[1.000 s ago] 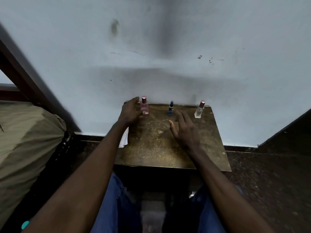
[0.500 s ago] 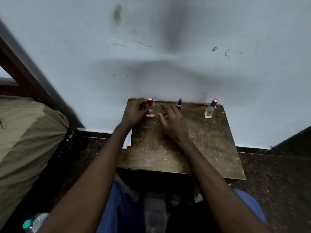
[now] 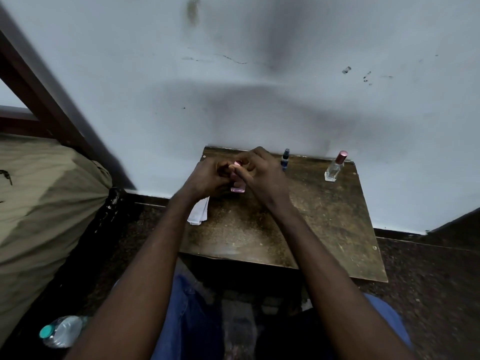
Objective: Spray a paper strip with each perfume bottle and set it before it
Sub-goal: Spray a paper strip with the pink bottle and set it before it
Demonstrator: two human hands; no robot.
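A: Where is the pink perfume bottle [image 3: 238,187] now?

B: Lifted a little toward the person from the back edge of the worktop [image 3: 324,229], held between both hands. Half a second ago it stood at the wall [image 3: 259,74] with only the left hand [image 3: 207,179] around it.

A: And the fingers?

B: The left hand's fingers are curled shut around the body of the pink perfume bottle. The right hand [image 3: 262,175] has come across from the middle of the worktop and its fingers are pinched closed at the bottle's cap; only the pink base and a bit of the cap show between the hands.

A: The other bottles?

B: Unchanged. The blue perfume bottle [image 3: 285,160] stands just right of the pink one, close to the right hand, against the wall. The clear perfume bottle [image 3: 333,168] with its rose cap stands farther right of the pink one, well apart, near the worktop's back right corner.

A: Paper strips?

B: The white paper strips [image 3: 198,212] lie left of and nearer than the pink bottle, at the worktop's left edge, partly under the left wrist, as before.

A: Anything else?

B: A plastic water bottle [image 3: 61,331] lies on the floor, far nearer than and left of the pink bottle; more of it shows now.
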